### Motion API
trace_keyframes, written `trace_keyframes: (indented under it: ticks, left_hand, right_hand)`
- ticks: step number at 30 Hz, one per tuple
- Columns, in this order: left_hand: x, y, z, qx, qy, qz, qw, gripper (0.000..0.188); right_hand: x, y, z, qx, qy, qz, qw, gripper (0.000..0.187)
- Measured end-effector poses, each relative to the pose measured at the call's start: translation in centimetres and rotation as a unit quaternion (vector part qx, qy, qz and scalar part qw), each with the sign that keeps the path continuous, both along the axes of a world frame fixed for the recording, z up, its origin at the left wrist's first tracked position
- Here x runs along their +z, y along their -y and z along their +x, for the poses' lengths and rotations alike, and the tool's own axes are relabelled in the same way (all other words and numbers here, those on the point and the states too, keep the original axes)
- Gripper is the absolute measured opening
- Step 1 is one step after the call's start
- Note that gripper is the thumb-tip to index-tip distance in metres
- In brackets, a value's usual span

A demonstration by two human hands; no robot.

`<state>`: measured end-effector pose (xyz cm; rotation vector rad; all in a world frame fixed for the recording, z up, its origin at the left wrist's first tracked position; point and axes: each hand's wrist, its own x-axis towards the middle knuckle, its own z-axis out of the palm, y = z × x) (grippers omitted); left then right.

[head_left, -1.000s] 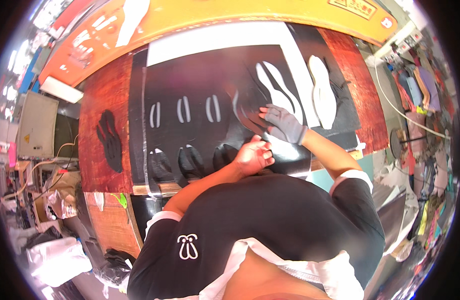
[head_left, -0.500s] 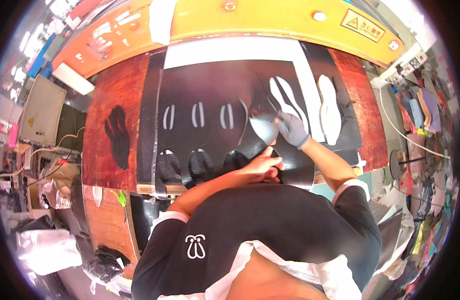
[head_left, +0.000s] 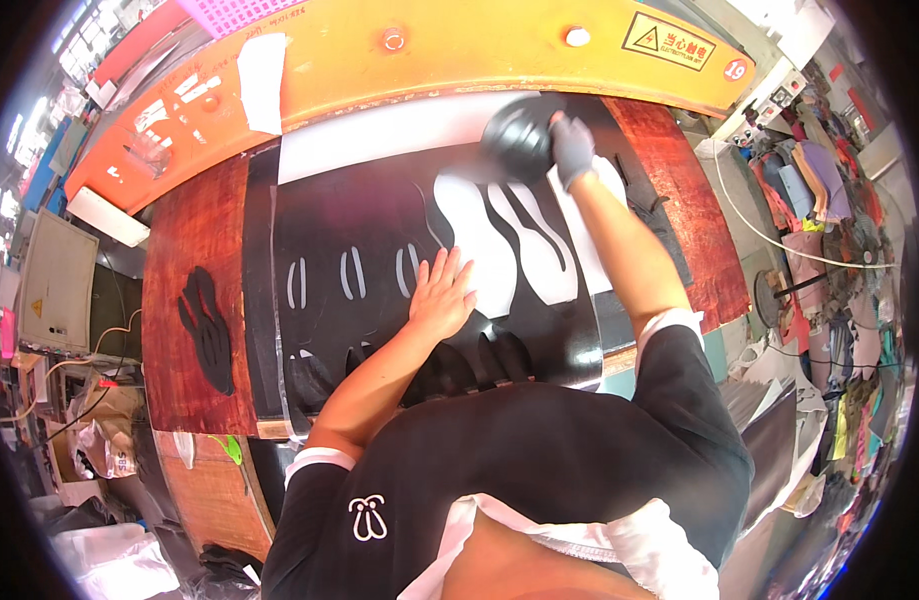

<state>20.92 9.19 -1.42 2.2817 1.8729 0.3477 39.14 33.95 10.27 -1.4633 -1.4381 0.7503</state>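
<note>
My bare left hand (head_left: 442, 294) lies flat on the black sheet (head_left: 369, 215), fingers spread, holding nothing. Its fingertips are beside a large white sole-shaped area (head_left: 484, 255); I cannot tell whether this is an opening or a white piece. Right of it is another white sole shape (head_left: 547, 265) with a dark middle. My right hand (head_left: 573, 147), in a grey glove, is closed on a glossy black curved sheet piece (head_left: 519, 140), blurred, held above the far right part of the sheet. Slim pale slits (head_left: 351, 272) run in a row left of my left hand.
An orange machine beam (head_left: 459, 65) with buttons spans the far side. A stack of black sole-shaped pieces (head_left: 206, 330) lies on the red-brown board (head_left: 169, 290) at left. A white strip (head_left: 379, 140) shows beyond the black sheet. Piled coloured material (head_left: 804, 190) stands at right.
My right hand has moved away from me, lifting the black piece. My left hand has moved left and opened flat. A large white sole shape now shows. The view has shifted.
</note>
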Motion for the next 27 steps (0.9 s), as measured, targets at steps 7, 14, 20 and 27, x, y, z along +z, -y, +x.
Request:
trace_keyframes:
  ticks: [7, 14, 20, 27]
  left_hand:
    - [0.5, 0.3, 0.4, 0.003, 0.025, 0.041, 0.999, 0.054]
    - [-0.2, 0.2, -0.3, -0.014, 0.093, 0.115, 0.989, 0.045]
    - [4.6, -2.1, -1.0, 0.073, 0.478, 0.072, 0.872, 0.022]
    - [9.3, -4.5, -0.4, 0.174, 0.603, -0.047, 0.777, 0.056]
  right_hand:
    - [12.0, -8.5, 2.1, -0.044, -0.087, 0.185, 0.978, 0.040]
    - [12.4, -5.5, -0.3, 0.110, -0.158, 0.068, 0.979, 0.041]
    - [6.3, 5.5, -4.7, 0.316, -0.293, -0.026, 0.902, 0.034]
    - [2.2, 13.9, -7.5, 0.287, -0.150, -0.063, 0.944, 0.027]
